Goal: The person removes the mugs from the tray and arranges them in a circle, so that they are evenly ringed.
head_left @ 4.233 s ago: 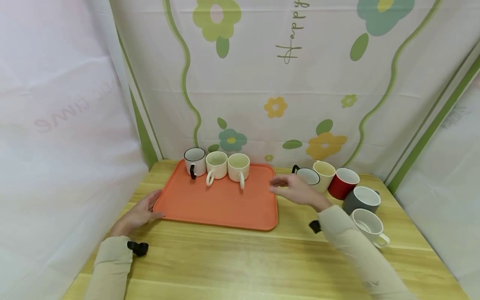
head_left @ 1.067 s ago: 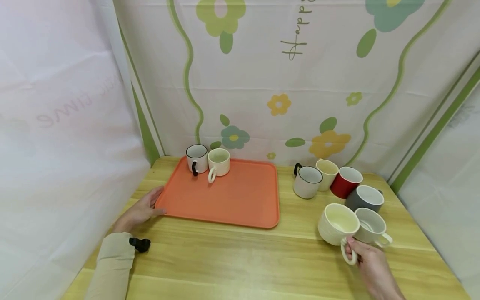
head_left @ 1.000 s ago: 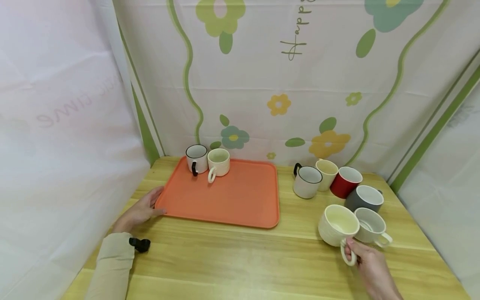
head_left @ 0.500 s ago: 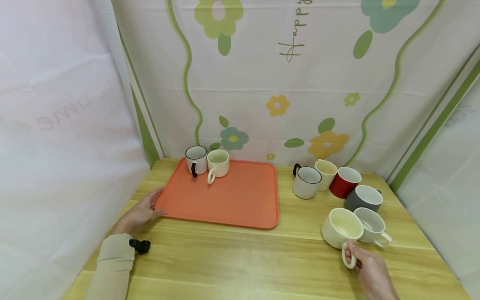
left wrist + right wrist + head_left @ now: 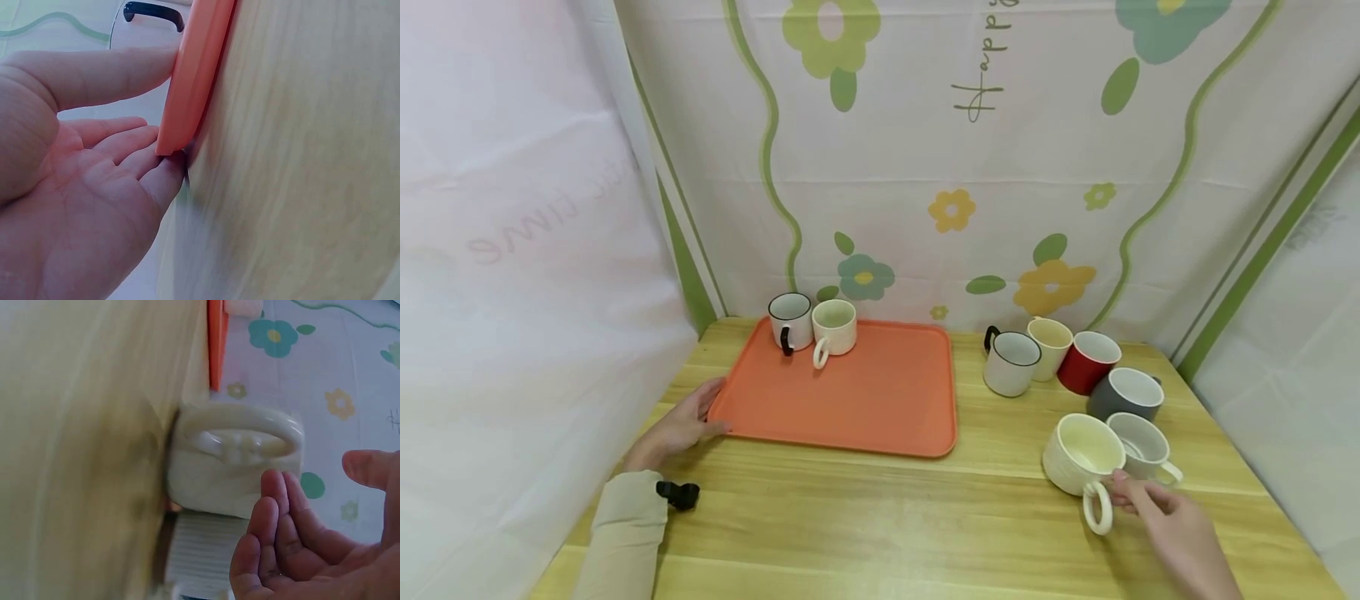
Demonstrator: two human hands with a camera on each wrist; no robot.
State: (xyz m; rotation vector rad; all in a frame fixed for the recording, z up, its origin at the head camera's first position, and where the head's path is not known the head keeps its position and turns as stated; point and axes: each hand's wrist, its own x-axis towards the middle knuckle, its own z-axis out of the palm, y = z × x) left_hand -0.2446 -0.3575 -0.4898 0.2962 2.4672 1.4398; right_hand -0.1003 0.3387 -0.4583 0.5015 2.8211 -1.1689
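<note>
At the left end of the orange tray (image 5: 857, 408), my left hand (image 5: 679, 423) holds the corner; the left wrist view has its thumb on the rim and fingertips at the underside. A white mug with black rim (image 5: 792, 323) and a cream mug (image 5: 837, 327) stand at the tray's back left. On the table at right is another cream mug (image 5: 1069, 463), its handle facing me. My right hand (image 5: 1183, 529) is just beside that handle, fingers loosely bent and holding nothing. The right wrist view shows a gap between its thumb and fingers (image 5: 284, 515).
Beside the cream mug stands a light grey mug (image 5: 1138, 446). Behind them are a dark grey mug (image 5: 1123, 398), a red mug (image 5: 1086, 367), a yellow mug (image 5: 1051, 342) and a black-rimmed white mug (image 5: 1009, 371). A printed curtain (image 5: 887, 150) hangs behind the table.
The cream mug, on the tray at first, now stands on the table at right. My right hand gripped its handle, then let go and drew slightly right. The left hand stays at the tray.
</note>
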